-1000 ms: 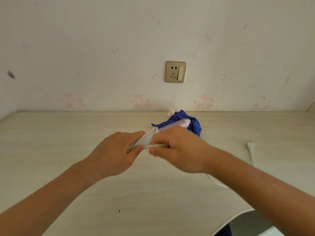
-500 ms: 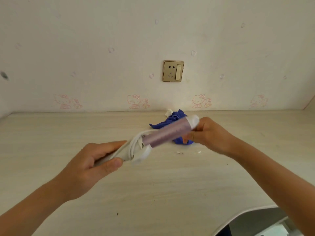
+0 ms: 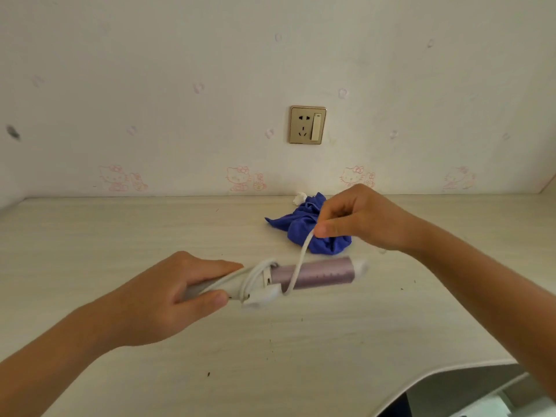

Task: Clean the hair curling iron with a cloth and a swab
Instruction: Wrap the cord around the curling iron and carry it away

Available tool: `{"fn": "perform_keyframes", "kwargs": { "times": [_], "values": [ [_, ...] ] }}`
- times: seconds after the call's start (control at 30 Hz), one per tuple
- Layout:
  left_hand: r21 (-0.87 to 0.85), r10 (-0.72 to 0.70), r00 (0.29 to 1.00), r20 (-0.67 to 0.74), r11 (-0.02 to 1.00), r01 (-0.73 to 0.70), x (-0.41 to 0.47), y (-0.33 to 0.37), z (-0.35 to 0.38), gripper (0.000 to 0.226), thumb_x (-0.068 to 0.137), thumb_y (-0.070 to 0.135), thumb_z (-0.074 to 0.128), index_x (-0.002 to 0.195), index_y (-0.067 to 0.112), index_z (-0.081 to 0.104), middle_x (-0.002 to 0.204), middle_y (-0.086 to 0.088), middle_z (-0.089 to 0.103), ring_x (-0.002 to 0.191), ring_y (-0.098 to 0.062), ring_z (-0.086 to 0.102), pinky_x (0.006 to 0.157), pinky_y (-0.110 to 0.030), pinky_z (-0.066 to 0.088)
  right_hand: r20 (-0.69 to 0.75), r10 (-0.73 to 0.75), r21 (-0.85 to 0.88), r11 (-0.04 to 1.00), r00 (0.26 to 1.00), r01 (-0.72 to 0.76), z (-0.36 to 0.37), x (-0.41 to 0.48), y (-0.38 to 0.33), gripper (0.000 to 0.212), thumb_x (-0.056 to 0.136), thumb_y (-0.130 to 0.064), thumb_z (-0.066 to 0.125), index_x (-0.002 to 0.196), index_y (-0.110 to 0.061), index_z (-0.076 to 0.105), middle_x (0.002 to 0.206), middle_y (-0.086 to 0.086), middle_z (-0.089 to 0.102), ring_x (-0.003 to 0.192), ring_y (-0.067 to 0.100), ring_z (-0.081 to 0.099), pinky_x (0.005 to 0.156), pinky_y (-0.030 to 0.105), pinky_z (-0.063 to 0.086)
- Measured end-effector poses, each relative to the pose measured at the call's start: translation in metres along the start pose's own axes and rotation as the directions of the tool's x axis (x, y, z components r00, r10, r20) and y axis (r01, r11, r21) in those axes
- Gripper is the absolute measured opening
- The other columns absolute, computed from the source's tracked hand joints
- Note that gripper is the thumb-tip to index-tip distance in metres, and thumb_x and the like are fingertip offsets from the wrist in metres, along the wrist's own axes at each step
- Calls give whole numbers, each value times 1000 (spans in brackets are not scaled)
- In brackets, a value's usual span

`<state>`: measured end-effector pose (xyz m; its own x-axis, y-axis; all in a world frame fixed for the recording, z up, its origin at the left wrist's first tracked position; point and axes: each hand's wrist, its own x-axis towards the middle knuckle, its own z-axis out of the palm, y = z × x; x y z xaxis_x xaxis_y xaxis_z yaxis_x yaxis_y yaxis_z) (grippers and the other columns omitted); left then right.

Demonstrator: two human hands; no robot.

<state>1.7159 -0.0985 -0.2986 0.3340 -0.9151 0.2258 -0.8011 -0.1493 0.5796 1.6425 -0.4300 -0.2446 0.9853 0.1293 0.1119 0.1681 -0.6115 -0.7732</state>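
Note:
My left hand (image 3: 171,299) grips the white handle of the curling iron (image 3: 319,273), whose purple barrel with a white tip points right, held just above the table. Its white cord (image 3: 296,270) is looped around the handle near the barrel. One strand of it runs up across the barrel to my right hand (image 3: 358,218), which pinches it between thumb and fingers. A crumpled blue cloth (image 3: 304,225) lies on the table behind, partly hidden by my right hand. A small white wad (image 3: 299,198) sits at the cloth's far edge; I cannot tell if it is a swab.
The pale wooden table (image 3: 120,236) meets a wall with a gold socket plate (image 3: 307,125). The table's curved front edge (image 3: 451,367) drops away at the lower right. Small dark crumbs dot the surface.
My right hand has let go of the barrel tip and now pulls a strand of cord upward. The iron has dropped lower and leveled out in my left hand.

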Motion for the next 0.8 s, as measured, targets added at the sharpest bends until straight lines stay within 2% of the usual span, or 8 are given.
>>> {"fn": "perform_keyframes", "kwargs": {
  "times": [0.13, 0.23, 0.37, 0.43, 0.53, 0.63, 0.73, 0.8],
  "values": [
    [-229, -42, 960, -278, 973, -24, -5, -3, -2, 40, 100, 45, 55, 136, 28, 65, 66, 12, 44, 52, -11, 36, 50, -22, 30, -17, 56, -33, 998, 998, -57, 26, -6, 13, 31, 86, -42, 68, 71, -16, 76, 69, 20, 60, 67, 24, 50, 64, 35, 40],
    [-239, -146, 933, -330, 969, 67, 3, -5, 6, 35, 98, 43, 56, 130, 35, 68, 65, 11, 45, 53, -7, 35, 50, -21, 31, 232, 67, -279, 960, 971, 1, 66, -20, -5, 51, 103, -49, 50, 74, -16, 75, 57, -4, 57, 55, 6, 52, 61, 29, 40],
    [102, -198, 955, -222, 969, 225, 13, -12, 8, 27, 99, 44, 51, 121, 43, 66, 62, 11, 58, 49, -10, 47, 49, -25, 36, 247, -100, -331, 926, 964, 181, 66, -23, -35, 45, 98, -43, 54, 63, -15, 50, 58, -7, 53, 61, 8, 60, 60, 32, 46],
    [165, -212, 976, -50, 962, 217, 9, -13, 5, 27, 100, 49, 49, 120, 42, 65, 69, 7, 64, 52, -13, 54, 52, -32, 41, 188, -126, -294, 939, 974, 179, 45, -14, -37, 41, 94, -39, 64, 64, -12, 55, 55, -7, 44, 57, 10, 56, 57, 27, 44],
    [-86, -87, 988, 126, 991, 99, -1, -11, 6, 36, 103, 48, 51, 131, 33, 66, 69, 10, 58, 52, -9, 43, 50, -26, 33, 77, -44, -106, 993, 996, 52, 13, 0, -16, 30, 89, -27, 78, 65, -12, 68, 55, -8, 49, 51, 6, 41, 53, 18, 35],
    [-463, -54, 998, 13, 885, 54, -6, -10, 5, 39, 102, 44, 58, 122, 13, 70, 67, 8, 46, 48, -12, 32, 46, -22, 27, 26, 44, 6, 999, 999, -44, 11, 0, 13, 37, 93, -23, 73, 66, 0, 64, 54, -5, 48, 51, 8, 39, 54, 22, 33],
    [-567, -147, 984, -98, 821, 66, -3, -7, 7, 30, 99, 36, 60, 111, 11, 72, 66, 0, 45, 45, -14, 28, 43, -22, 24, 141, 119, -121, 987, 983, -102, 43, -17, 21, 52, 100, -50, 51, 68, -13, 70, 48, -13, 44, 47, 5, 38, 51, 18, 33],
    [-532, -257, 953, -158, 835, 137, 3, -4, 12, 24, 97, 29, 58, 110, 17, 74, 66, -1, 47, 46, -12, 29, 43, -21, 26, 235, 136, -318, 946, 963, -56, 63, -29, 15, 54, 103, -54, 47, 70, -18, 68, 53, -13, 52, 49, 4, 48, 53, 16, 34]
  ]
}}
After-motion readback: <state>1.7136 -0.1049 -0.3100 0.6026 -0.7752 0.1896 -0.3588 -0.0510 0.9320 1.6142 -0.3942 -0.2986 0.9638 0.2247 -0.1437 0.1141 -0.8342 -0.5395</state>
